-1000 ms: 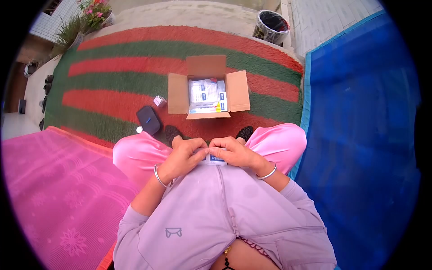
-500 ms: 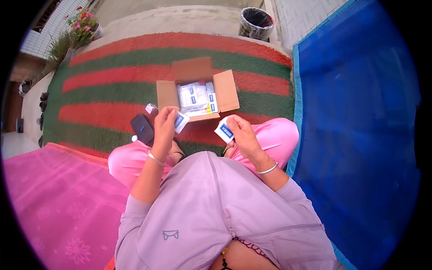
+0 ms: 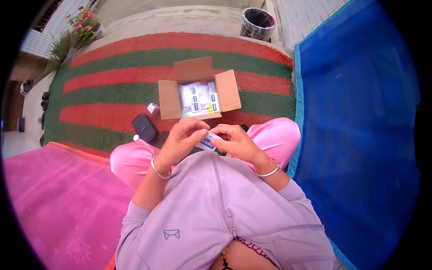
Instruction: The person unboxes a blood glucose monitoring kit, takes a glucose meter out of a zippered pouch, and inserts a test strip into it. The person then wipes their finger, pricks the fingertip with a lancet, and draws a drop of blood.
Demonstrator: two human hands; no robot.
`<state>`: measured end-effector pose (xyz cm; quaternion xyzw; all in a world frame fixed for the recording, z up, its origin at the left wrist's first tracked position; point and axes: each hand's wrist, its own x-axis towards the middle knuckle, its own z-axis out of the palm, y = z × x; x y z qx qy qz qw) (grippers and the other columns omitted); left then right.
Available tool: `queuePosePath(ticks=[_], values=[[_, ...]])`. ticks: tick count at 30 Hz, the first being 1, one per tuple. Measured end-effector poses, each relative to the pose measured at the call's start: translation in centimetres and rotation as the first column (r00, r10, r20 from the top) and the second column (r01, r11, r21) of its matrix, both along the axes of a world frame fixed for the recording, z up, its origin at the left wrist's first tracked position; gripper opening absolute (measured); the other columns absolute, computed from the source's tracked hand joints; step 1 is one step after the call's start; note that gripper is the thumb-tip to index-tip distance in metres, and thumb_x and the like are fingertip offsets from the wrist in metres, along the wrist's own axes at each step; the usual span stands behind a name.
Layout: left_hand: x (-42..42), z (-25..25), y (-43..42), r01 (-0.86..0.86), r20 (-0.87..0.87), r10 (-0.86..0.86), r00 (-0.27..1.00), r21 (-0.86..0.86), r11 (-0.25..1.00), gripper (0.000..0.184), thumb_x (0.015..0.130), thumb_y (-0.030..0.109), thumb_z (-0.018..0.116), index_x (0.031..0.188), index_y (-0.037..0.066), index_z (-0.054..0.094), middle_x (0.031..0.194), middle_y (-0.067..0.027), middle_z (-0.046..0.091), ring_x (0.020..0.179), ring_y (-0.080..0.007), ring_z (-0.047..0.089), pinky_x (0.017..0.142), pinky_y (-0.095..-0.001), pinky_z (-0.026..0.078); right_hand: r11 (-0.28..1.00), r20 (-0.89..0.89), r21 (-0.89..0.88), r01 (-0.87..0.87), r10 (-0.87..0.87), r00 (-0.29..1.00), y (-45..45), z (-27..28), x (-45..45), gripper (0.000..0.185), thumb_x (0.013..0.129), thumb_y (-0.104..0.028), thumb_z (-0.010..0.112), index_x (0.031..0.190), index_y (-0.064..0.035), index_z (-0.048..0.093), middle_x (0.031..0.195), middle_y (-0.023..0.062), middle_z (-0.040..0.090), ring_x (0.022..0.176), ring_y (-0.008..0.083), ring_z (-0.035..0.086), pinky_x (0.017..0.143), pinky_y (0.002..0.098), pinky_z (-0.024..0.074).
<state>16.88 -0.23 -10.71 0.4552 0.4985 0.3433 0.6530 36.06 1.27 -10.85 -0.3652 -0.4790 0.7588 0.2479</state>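
Observation:
A small white packet with a blue label point(image 3: 206, 141) is held low over my lap, between both hands. My right hand point(image 3: 234, 141) pinches its right side, thumb across the label. At the packet's upper left edge, the fingers of my left hand point(image 3: 185, 137) are closed on it. Just beyond my hands stands an open cardboard box point(image 3: 171, 100), flaps folded out. Inside are several white packets with blue labels point(image 3: 195, 106) and a clear plastic bag.
Left of the box lie a black zip case point(image 3: 144, 128), a small white-and-pink box point(image 3: 153, 108) and a white round item point(image 3: 136, 137). A lined bin point(image 3: 257, 24) stands at the back, flowerpots point(image 3: 85, 29) at back left. A blue mat point(image 3: 355, 135) is on the right, a pink mat point(image 3: 63, 202) on the left.
The packet my left hand held is gone from it, and one more labelled packet shows in the box. Both hands have come together on the packet from my right hand.

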Motion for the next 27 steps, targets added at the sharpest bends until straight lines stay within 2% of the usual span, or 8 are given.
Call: queuePosePath(ticks=[3,8,12,13,16,20,25,27], values=[[0.0,0.3,-0.9,0.014,-0.114,0.003,0.993,0.143,0.99,0.009,0.085,0.007,0.055,0.087,-0.001,0.059,0.081,-0.0008,0.057,0.07,-0.0055,0.051,0.063,-0.0191,0.042,0.999,-0.013,-0.035,0.0,0.0,1.0,0.2,-0.4,-0.2,0.014,0.083,-0.014,0.059,0.092,-0.0024,0.059,0.07,-0.0024,0.055,0.058,0.0021,0.048,0.049,0.0167,0.0394],[-0.2,0.5,-2.0,-0.047,-0.064,0.047,0.997,0.011,0.999,0.004,0.082,0.003,0.057,0.083,-0.001,0.057,0.078,0.0006,0.056,0.07,-0.0048,0.05,0.062,-0.0188,0.042,0.998,-0.004,-0.01,0.06,-0.06,0.998,-0.2,-0.2,-0.3,0.015,0.085,-0.013,0.057,0.084,0.0018,0.058,0.07,-0.001,0.056,0.058,0.0025,0.048,0.051,0.0185,0.0386],[0.1,0.8,-2.4,-0.001,-0.111,0.008,0.994,0.061,0.998,0.004,0.082,0.003,0.057,0.081,-0.001,0.056,0.078,0.001,0.056,0.07,-0.0043,0.05,0.061,-0.0191,0.042,0.979,0.103,0.203,-0.014,-0.008,0.995,-0.6,-0.4,-0.9,0.013,0.082,-0.01,0.056,0.08,0.0026,0.057,0.065,0.0001,0.056,0.057,0.005,0.048,0.051,0.0215,0.0398],[0.1,0.9,-2.5,0.049,-0.199,-0.025,0.98,0.117,0.992,0.004,0.081,0.002,0.057,0.08,-0.001,0.055,0.076,0.0003,0.055,0.069,-0.0049,0.05,0.059,-0.0199,0.042,0.946,0.144,0.322,-0.041,-0.006,0.989,-0.6,-0.6,-1.0,0.013,0.081,-0.01,0.055,0.079,0.0029,0.057,0.063,0.0004,0.055,0.057,0.0056,0.048,0.051,0.0224,0.0402],[0.1,1.7,-2.4,0.169,-0.364,-0.056,0.93,0.285,0.944,0.004,0.077,0.0,0.056,0.078,-0.001,0.052,0.074,-0.0031,0.054,0.066,-0.0087,0.052,0.057,-0.0221,0.042,0.929,0.176,0.362,-0.07,0.006,0.984,-0.6,-0.2,-1.3,0.012,0.079,-0.009,0.055,0.077,0.0032,0.056,0.061,0.001,0.053,0.058,0.0051,0.047,0.053,0.023,0.0403],[0.1,1.4,-2.1,0.277,-0.452,0.022,0.892,0.583,0.764,0.011,0.07,-0.004,0.057,0.076,0.0,0.05,0.073,-0.0104,0.053,0.063,-0.0211,0.054,0.054,-0.0276,0.042,0.978,0.09,0.205,-0.024,0.005,0.996,-0.7,-0.7,-1.7,0.011,0.08,-0.008,0.054,0.076,0.0025,0.055,0.063,-0.001,0.052,0.061,0.0037,0.046,0.053,0.0217,0.0398],[0.1,1.3,-2.0,0.305,-0.467,0.103,0.878,0.713,0.632,0.015,0.067,-0.005,0.059,0.077,0.001,0.05,0.075,-0.0109,0.053,0.063,-0.0255,0.054,0.054,-0.0314,0.043,1.0,-0.046,-0.016,-0.011,0.01,0.999,-0.4,-1.0,-2.2,0.009,0.082,-0.005,0.052,0.074,-0.0009,0.054,0.068,-0.0039,0.051,0.063,0.0018,0.044,0.053,0.0188,0.0387],[0.2,1.7,-2.1,0.323,-0.472,0.101,0.876,0.729,0.604,0.016,0.066,-0.006,0.06,0.077,0.002,0.05,0.075,-0.0108,0.053,0.064,-0.0257,0.054,0.055,-0.0322,0.044,0.998,-0.032,0.039,0.052,-0.051,0.998,0.1,-2.9,-2.2,0.009,0.083,-0.008,0.052,0.076,-0.0029,0.054,0.069,-0.0047,0.051,0.061,0.0005,0.043,0.051,0.017,0.0369]])
